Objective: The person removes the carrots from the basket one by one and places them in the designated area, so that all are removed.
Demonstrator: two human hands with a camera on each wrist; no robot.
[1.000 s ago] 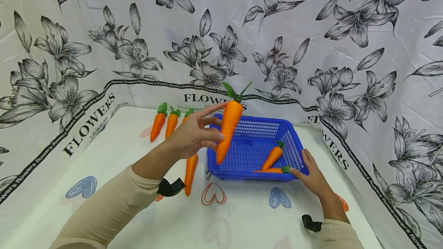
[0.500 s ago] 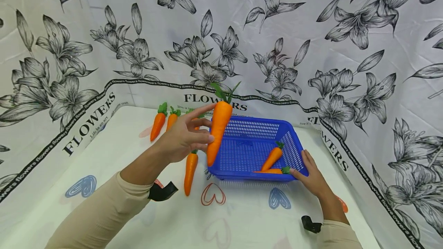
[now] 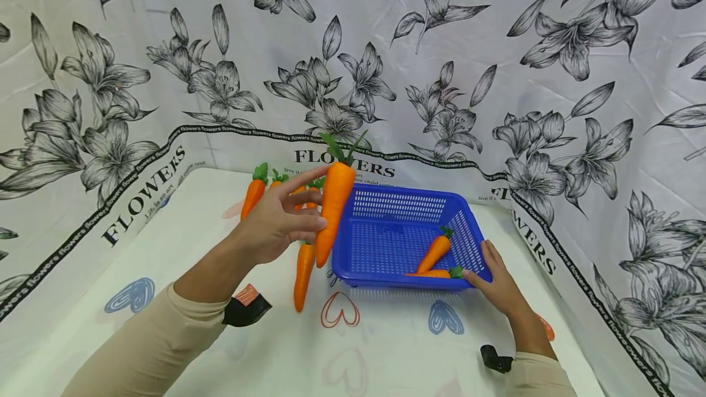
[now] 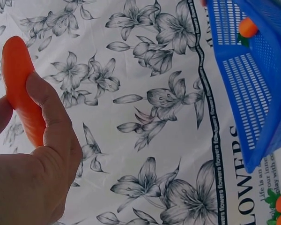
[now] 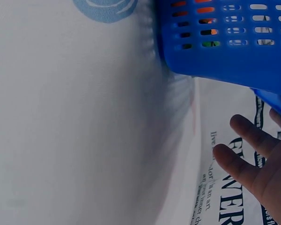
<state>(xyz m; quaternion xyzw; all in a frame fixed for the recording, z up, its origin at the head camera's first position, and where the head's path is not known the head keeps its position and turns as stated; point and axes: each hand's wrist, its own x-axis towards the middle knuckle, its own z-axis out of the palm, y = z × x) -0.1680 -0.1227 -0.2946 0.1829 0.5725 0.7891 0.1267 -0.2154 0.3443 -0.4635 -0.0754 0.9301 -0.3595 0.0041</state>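
Note:
My left hand [image 3: 270,222] pinches an orange carrot [image 3: 334,201] with green leaves, held upright and slightly tilted above the table, left of the basket. In the left wrist view the thumb and a fingertip press the carrot [image 4: 21,89] from opposite sides. My right hand [image 3: 501,280] rests at the near right corner of the blue plastic basket [image 3: 386,279], its fingers fairly straight. In the right wrist view its spread fingers [image 5: 239,164] lie beside the basket [image 5: 215,63]. Two carrots lie inside the basket: one slanted [image 3: 434,254], one along the front wall [image 3: 436,274].
Several carrots lie on the table left of the basket, including a redder one [image 3: 254,196] at the far left, and others partly hidden behind my left hand. Another carrot [image 3: 303,277] lies nearer the front. Flower-printed cloth [image 3: 231,41] rises behind the white table surface [image 3: 265,348].
My left hand has moved left with its carrot, from in front of the basket to beyond its left edge. The right hand, basket and carrots inside have stayed put.

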